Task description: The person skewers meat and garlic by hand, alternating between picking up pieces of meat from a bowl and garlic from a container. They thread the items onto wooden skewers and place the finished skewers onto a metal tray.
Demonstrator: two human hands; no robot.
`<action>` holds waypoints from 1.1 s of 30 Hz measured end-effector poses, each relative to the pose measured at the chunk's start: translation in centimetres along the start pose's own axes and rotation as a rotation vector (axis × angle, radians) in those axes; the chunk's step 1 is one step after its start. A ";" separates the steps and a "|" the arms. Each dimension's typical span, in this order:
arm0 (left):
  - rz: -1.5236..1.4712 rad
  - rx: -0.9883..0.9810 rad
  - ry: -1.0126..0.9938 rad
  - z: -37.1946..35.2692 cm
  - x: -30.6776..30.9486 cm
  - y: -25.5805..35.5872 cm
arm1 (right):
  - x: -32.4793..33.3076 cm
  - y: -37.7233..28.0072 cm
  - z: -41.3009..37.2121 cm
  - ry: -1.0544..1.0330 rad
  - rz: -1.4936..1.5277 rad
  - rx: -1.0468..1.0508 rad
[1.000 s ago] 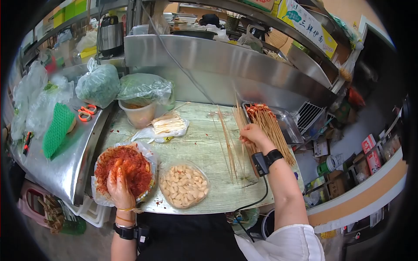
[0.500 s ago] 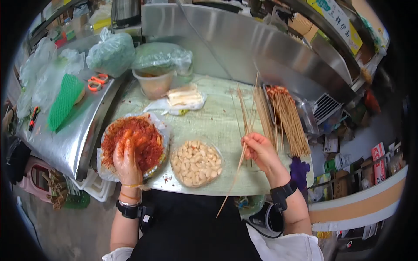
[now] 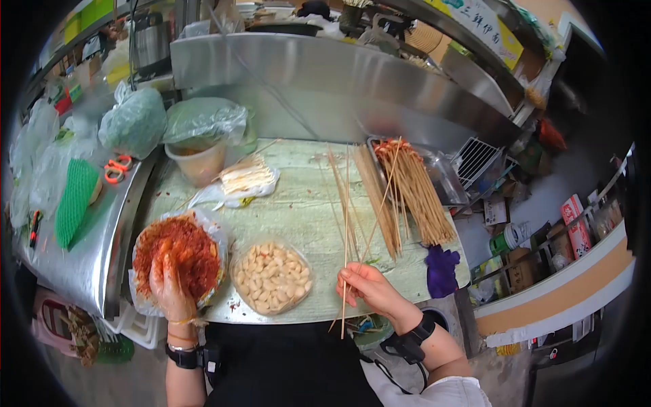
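Note:
My right hand (image 3: 369, 288) pinches a few thin bamboo skewers (image 3: 346, 203) near the table's front edge; one stands nearly straight and another slants to the right. My left hand (image 3: 171, 288), seemingly in a clear plastic glove, is down in a bowl of red chili-coated food (image 3: 203, 247) with its fingers drawn together. Red seasoning hides the fingertips and whatever they grip. Between the hands stands a clear container of pale, peeled garlic-like cloves (image 3: 272, 278). Loose skewers (image 3: 377, 200) lie beyond my right hand.
At the back right, a metal tray holds many loaded skewers (image 3: 417, 197). A purple cloth (image 3: 442, 271) hangs at the right edge. White strips (image 3: 247, 178) lie on a bag before a bag-topped tub (image 3: 198, 163). Orange-handled scissors (image 3: 117, 168) rest on the left steel counter.
The view has shifted, so the table sits lower and further left. My right hand has turned the skewers more upright and spread them apart. My left hand stays in the red bowl.

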State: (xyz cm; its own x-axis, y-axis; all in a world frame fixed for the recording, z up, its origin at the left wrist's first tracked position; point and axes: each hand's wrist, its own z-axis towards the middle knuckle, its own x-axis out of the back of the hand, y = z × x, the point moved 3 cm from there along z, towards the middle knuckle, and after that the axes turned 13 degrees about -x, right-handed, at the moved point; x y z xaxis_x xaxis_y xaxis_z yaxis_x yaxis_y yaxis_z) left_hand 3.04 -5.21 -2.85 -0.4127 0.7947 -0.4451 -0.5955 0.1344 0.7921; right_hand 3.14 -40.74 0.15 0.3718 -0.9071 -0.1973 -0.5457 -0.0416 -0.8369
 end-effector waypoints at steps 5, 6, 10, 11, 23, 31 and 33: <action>0.015 -0.001 -0.013 0.0 -0.6 0.7 | 1.0 -1.4 0.1 0.034 -0.147 0.088; 0.021 0.006 -0.005 0.0 -0.5 0.6 | 0.9 -1.8 -0.1 0.032 -0.162 0.095; 0.008 0.028 0.015 0.2 -0.4 0.5 | 1.1 -2.0 -0.3 0.068 -0.190 0.083; -0.011 0.043 0.026 0.1 -0.4 0.4 | 1.2 -2.1 -0.3 0.063 -0.181 0.091; 0.044 -0.027 0.012 0.0 0.0 0.2 | 1.5 -3.5 -1.4 0.207 -0.185 0.225; 0.501 -0.173 -0.003 0.1 2.0 -0.8 | 3.8 -5.6 -4.2 0.434 -0.071 0.575; 0.333 -0.144 -0.001 0.2 0.4 0.9 | 4.0 -6.5 -5.0 0.376 0.035 0.685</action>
State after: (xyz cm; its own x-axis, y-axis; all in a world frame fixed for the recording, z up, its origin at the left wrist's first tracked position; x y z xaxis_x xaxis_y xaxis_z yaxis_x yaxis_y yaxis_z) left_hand 2.47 -4.66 -2.19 -0.5999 0.7814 -0.1718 -0.5193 -0.2169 0.8266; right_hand 4.41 -46.18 7.32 0.0169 -0.9892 -0.1455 0.0778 0.1464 -0.9862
